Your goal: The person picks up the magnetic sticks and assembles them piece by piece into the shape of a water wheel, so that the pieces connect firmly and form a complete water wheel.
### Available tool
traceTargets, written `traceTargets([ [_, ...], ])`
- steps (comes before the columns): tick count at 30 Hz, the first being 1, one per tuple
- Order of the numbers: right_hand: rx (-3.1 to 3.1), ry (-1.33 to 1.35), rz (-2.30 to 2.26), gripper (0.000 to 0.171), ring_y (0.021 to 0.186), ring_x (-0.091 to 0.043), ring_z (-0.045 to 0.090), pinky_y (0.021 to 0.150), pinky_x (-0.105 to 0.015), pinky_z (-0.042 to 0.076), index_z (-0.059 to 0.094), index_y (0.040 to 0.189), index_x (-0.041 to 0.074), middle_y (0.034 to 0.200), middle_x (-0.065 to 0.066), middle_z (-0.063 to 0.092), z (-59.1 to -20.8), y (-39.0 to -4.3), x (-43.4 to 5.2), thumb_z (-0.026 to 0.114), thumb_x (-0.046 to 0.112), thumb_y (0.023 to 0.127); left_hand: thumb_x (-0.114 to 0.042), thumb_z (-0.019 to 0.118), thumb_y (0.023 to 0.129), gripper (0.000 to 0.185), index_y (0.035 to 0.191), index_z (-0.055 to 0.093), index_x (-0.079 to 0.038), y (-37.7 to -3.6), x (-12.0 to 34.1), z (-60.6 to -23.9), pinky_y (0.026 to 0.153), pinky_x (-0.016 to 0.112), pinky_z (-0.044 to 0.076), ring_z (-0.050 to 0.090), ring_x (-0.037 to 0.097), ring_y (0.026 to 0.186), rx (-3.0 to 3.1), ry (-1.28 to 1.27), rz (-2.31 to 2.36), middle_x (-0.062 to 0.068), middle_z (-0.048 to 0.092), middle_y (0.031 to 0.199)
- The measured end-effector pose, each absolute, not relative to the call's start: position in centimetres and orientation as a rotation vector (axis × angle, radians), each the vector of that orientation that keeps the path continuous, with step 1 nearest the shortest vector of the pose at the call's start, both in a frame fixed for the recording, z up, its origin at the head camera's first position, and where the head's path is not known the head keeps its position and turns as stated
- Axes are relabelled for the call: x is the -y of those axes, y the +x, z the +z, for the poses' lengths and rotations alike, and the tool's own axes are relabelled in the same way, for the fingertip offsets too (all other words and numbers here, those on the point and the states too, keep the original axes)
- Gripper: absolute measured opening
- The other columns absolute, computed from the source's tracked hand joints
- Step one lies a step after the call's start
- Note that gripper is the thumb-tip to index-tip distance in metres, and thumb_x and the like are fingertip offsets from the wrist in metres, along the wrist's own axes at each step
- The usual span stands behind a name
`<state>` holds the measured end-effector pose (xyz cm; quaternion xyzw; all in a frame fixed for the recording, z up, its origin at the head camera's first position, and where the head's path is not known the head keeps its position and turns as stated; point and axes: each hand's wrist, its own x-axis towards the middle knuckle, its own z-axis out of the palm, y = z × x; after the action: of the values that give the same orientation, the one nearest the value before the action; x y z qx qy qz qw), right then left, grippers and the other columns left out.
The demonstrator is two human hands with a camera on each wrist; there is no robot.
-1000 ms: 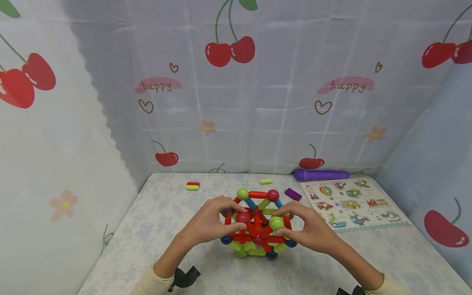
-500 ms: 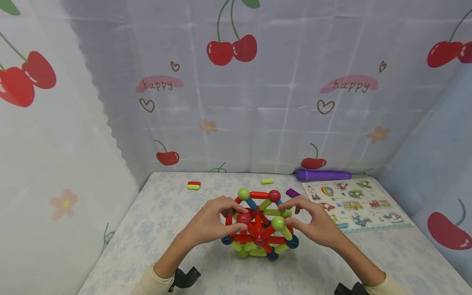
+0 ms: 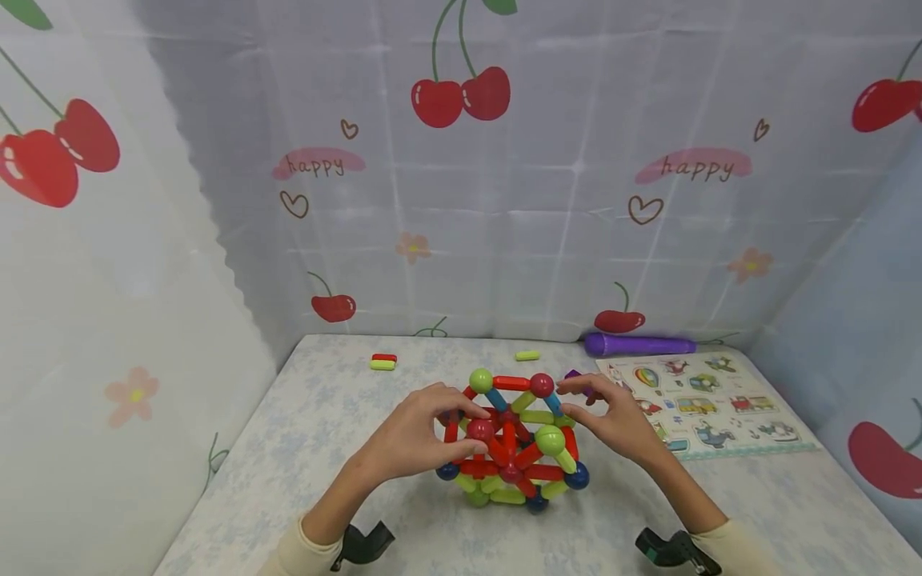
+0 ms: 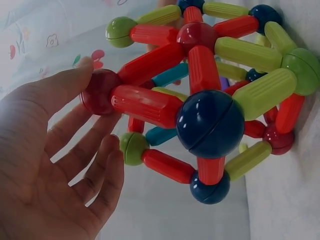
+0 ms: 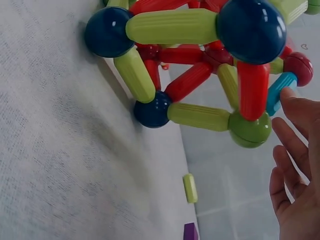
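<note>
A magnetic stick-and-ball structure (image 3: 511, 474) of red, lime and blue sticks with coloured balls stands on the table. My left hand (image 3: 421, 432) pinches a red ball (image 4: 101, 91) at its upper left between thumb and index finger, other fingers loose. My right hand (image 3: 615, 416) is at the far right side, fingers apart and gently bent. Its thumb tip overlaps a blue stick (image 5: 281, 93) below another red ball (image 3: 542, 385). A green ball (image 3: 550, 439) sits at the near upper right, with a lime stick (image 3: 566, 461) running down from it towards a navy ball (image 3: 576, 476).
Behind lie a red stick (image 3: 384, 357) against a lime stick (image 3: 382, 365), and another lime stick (image 3: 527, 355). A purple piece (image 3: 574, 374) is partly hidden behind my right hand. A purple microphone-shaped toy (image 3: 639, 345) and a picture board (image 3: 709, 400) rest at the back right.
My right hand has let go of the green ball and moved right and back to the blue stick, leaving the lime stick under that ball visible. My left hand keeps its pinch.
</note>
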<state>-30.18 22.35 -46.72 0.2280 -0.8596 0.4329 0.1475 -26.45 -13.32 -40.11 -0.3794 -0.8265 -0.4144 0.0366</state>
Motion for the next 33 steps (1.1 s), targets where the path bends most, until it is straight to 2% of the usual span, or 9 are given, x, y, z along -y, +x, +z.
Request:
traceTargets([
  [3, 2.486, 0.637, 1.276, 0.027, 0.105, -0.009, 0.063, 0.089, -0.030, 0.055, 0.076, 0.123, 0.019, 0.121, 0.003, 0.076, -47.3, -30.3, -22.2, 0.083, 0.020, 0.097, -0.031, 0.089, 0.091, 0.034, 0.122, 0.080, -0.019, -26.8, 13.8, -39.8, 0.081, 0.029, 0.058, 0.066, 0.027, 0.094, 2.528, -1.155, -1.267, -0.006, 0.076, 0.109],
  [6, 2.486, 0.645, 1.301, 0.024, 0.106, -0.018, 0.065, 0.090, -0.030, 0.055, 0.077, 0.120, 0.018, 0.119, 0.003, 0.076, -47.5, -30.4, -22.2, 0.083, 0.019, 0.097, -0.028, 0.087, 0.093, 0.030, 0.121, 0.081, -0.018, -27.7, 15.0, -39.5, 0.084, 0.032, 0.059, 0.067, 0.023, 0.095, 2.518, -1.072, -1.234, -0.003, 0.078, 0.113],
  [10, 2.497, 0.647, 1.305, 0.022, 0.106, -0.030, 0.066, 0.088, -0.028, 0.055, 0.078, 0.118, 0.019, 0.116, 0.003, 0.076, -47.9, -30.5, -22.2, 0.083, 0.018, 0.096, -0.028, 0.086, 0.095, 0.026, 0.119, 0.081, -0.018, -30.9, 17.7, -39.9, 0.084, 0.039, 0.061, 0.067, 0.019, 0.094, 2.525, -0.855, -1.152, -0.003, 0.078, 0.114],
  [12, 2.499, 0.643, 1.302, 0.023, 0.105, -0.032, 0.066, 0.088, -0.029, 0.055, 0.078, 0.118, 0.019, 0.115, 0.003, 0.075, -48.0, -30.5, -22.2, 0.084, 0.017, 0.096, -0.028, 0.086, 0.095, 0.026, 0.118, 0.082, -0.017, -33.2, 19.1, -40.5, 0.084, 0.040, 0.061, 0.069, 0.019, 0.095, 2.554, -0.723, -1.103, -0.002, 0.078, 0.114],
  [16, 2.499, 0.644, 1.307, 0.023, 0.104, -0.030, 0.066, 0.087, -0.030, 0.056, 0.078, 0.117, 0.019, 0.115, 0.003, 0.075, -48.2, -30.5, -22.2, 0.085, 0.018, 0.095, -0.027, 0.085, 0.095, 0.028, 0.118, 0.081, -0.012, -37.9, 21.4, -42.4, 0.072, 0.036, 0.057, 0.068, 0.021, 0.092, 2.649, -0.519, -1.013, 0.008, 0.079, 0.114],
  [19, 2.502, 0.649, 1.316, 0.022, 0.104, -0.030, 0.067, 0.087, -0.031, 0.057, 0.077, 0.116, 0.019, 0.114, 0.003, 0.075, -48.3, -30.5, -22.2, 0.085, 0.017, 0.095, -0.025, 0.085, 0.096, 0.029, 0.119, 0.081, -0.008, -40.5, 22.4, -43.8, 0.065, 0.038, 0.053, 0.064, 0.026, 0.088, 2.740, -0.423, -0.940, 0.015, 0.078, 0.117],
  [21, 2.499, 0.646, 1.326, 0.022, 0.102, -0.029, 0.066, 0.086, -0.033, 0.057, 0.078, 0.116, 0.018, 0.114, 0.002, 0.075, -48.3, -30.5, -22.2, 0.084, 0.016, 0.095, -0.023, 0.085, 0.095, 0.028, 0.118, 0.081, -0.007, -41.9, 22.8, -44.6, 0.069, 0.042, 0.055, 0.065, 0.029, 0.091, 2.801, -0.375, -0.867, 0.015, 0.077, 0.119],
  [27, 2.502, 0.632, 1.358, 0.023, 0.100, -0.023, 0.063, 0.085, -0.031, 0.056, 0.078, 0.118, 0.016, 0.114, 0.000, 0.074, -48.3, -30.4, -22.0, 0.083, 0.015, 0.096, -0.016, 0.083, 0.096, 0.023, 0.116, 0.081, -0.005, -44.4, 23.9, -47.0, 0.094, 0.056, 0.057, 0.068, 0.035, 0.110, 2.970, -0.273, -0.686, 0.013, 0.076, 0.116],
  [33, 2.499, 0.627, 1.370, 0.024, 0.099, -0.024, 0.063, 0.085, -0.033, 0.056, 0.078, 0.119, 0.015, 0.114, 0.000, 0.073, -48.2, -30.2, -22.0, 0.084, 0.016, 0.096, -0.013, 0.085, 0.094, 0.026, 0.117, 0.080, -0.002, -44.5, 24.3, -49.5, 0.097, 0.056, 0.056, 0.066, 0.035, 0.114, 2.961, -0.285, -0.581, 0.013, 0.075, 0.117],
])
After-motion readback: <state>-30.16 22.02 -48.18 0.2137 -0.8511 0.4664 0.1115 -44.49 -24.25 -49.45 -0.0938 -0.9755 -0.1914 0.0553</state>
